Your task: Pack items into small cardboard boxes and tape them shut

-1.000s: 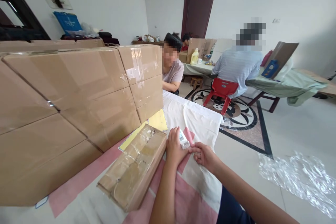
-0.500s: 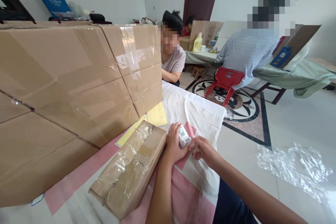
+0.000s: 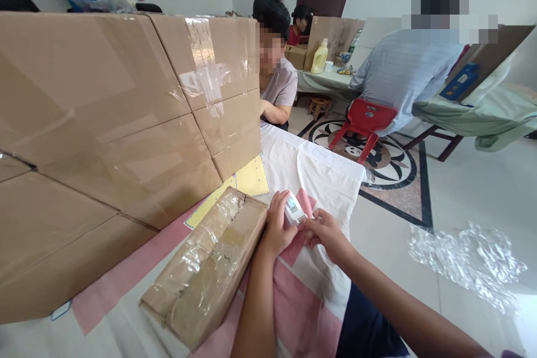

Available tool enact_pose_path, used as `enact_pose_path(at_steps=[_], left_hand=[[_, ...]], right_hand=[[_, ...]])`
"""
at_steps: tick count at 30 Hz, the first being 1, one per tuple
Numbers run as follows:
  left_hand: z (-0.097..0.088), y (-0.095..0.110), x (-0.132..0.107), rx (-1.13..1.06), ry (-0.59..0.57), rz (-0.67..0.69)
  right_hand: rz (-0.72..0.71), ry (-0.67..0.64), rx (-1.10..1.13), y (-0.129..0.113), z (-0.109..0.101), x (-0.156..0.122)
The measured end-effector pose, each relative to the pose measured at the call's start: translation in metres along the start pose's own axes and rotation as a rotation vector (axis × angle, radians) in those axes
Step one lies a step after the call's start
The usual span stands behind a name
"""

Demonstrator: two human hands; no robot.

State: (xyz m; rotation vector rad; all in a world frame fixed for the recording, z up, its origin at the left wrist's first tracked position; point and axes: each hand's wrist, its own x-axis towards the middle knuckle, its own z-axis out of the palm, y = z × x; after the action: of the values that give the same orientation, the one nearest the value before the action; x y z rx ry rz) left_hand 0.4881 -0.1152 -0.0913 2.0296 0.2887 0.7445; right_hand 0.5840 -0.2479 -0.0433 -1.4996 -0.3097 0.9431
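A small white box-shaped object [image 3: 295,208] with a pale grey-green panel on its face is in my left hand [image 3: 276,229]. The fingers wrap its left side and the thumb lies near its lower end. My right hand [image 3: 329,235] is closed, with thumb and fingertips pinched at that lower end. What exactly the pinch grips is too small to make out. Just left of my left forearm, a taped cardboard box [image 3: 210,263] lies lengthwise on the pink and white tablecloth [image 3: 308,310].
Large taped cartons [image 3: 104,123] form a wall along the left. A person [image 3: 279,86] sits beyond them. Another person [image 3: 413,72] sits with their back to me on a red chair [image 3: 369,117]. Crumpled clear plastic [image 3: 465,260] lies on the floor at right.
The view has tilted down a little, so the background sits higher. My right fingertips have shifted slightly at the white object's lower end; my left hand keeps its hold.
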Motion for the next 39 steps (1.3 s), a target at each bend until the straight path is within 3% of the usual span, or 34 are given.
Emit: enact_pose_path(at_steps=[11, 20, 39], left_hand=[[0.012, -0.012, -0.005, 0.035, 0.04, -0.037], [0.01, -0.007, -0.002, 0.005, 0.006, -0.123], [0.013, -0.011, -0.006, 0.015, 0.016, -0.147]], right_hand=[[-0.126, 0.007, 0.089, 0.024, 0.003, 0.007], [-0.246, 0.094, 0.144, 0.022, 0.016, -0.005], [-0.337, 0.0, 0.147, 0.041, 0.006, 0.016]])
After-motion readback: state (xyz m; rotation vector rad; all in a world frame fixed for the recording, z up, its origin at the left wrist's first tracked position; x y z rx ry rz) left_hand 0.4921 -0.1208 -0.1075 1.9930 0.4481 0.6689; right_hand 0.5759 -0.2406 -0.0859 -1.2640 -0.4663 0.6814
